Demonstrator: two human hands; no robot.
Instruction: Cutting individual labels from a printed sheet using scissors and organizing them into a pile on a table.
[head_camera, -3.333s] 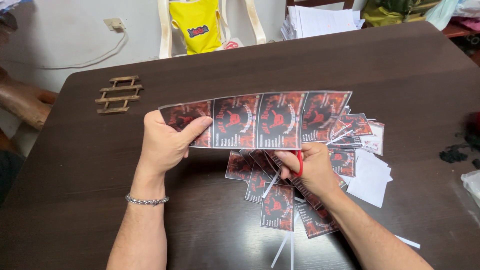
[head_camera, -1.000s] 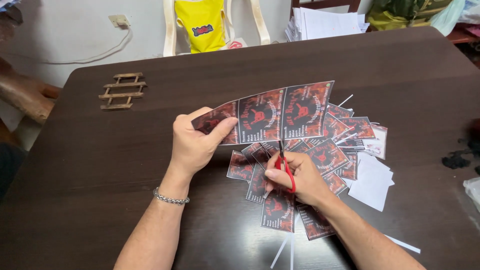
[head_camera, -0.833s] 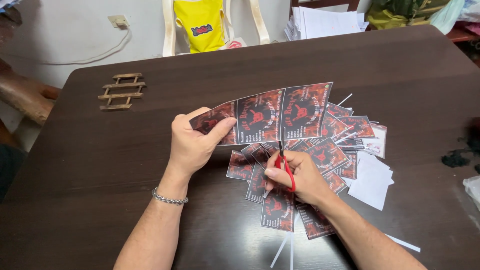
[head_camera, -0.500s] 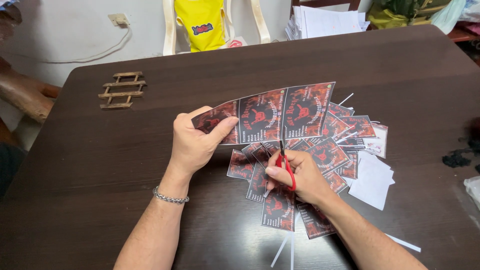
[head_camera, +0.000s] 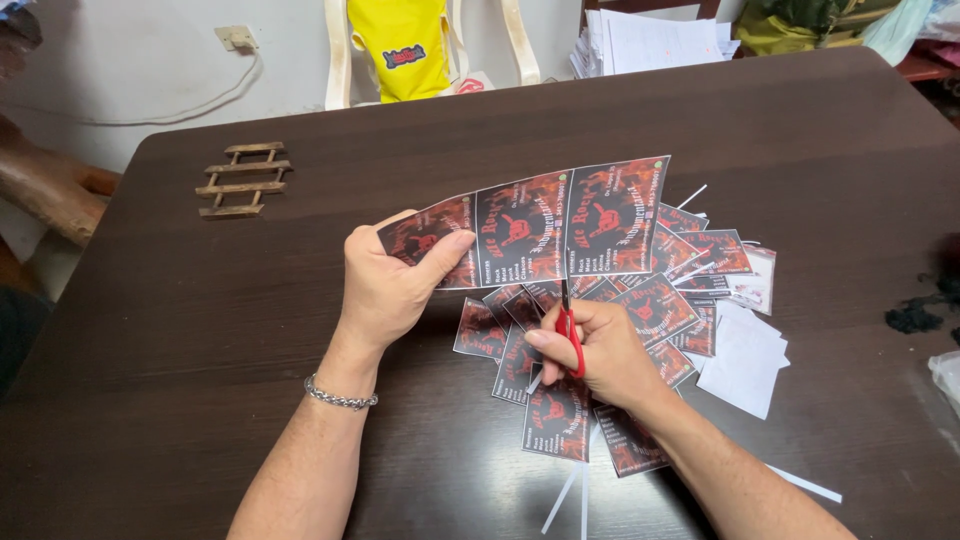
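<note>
My left hand (head_camera: 390, 285) pinches the left end of a printed strip of three red-and-black cards (head_camera: 545, 222), held up above the dark table (head_camera: 200, 330). My right hand (head_camera: 600, 350) grips red-handled scissors (head_camera: 570, 335), their blades pointing up at the strip's lower edge, between the second and third card. A heap of cut cards (head_camera: 640, 330) of the same print lies fanned on the table under and to the right of both hands.
A small wooden slatted rack (head_camera: 235, 180) lies at the far left. White paper offcuts (head_camera: 745, 355) and thin trimmed strips (head_camera: 575, 495) lie around the heap. A chair with a yellow bag (head_camera: 405, 45) and a paper stack (head_camera: 650, 40) stand beyond the table.
The strip held four cards 3.3 s ago and now holds three. In the last second the hands and scissors have barely moved.
</note>
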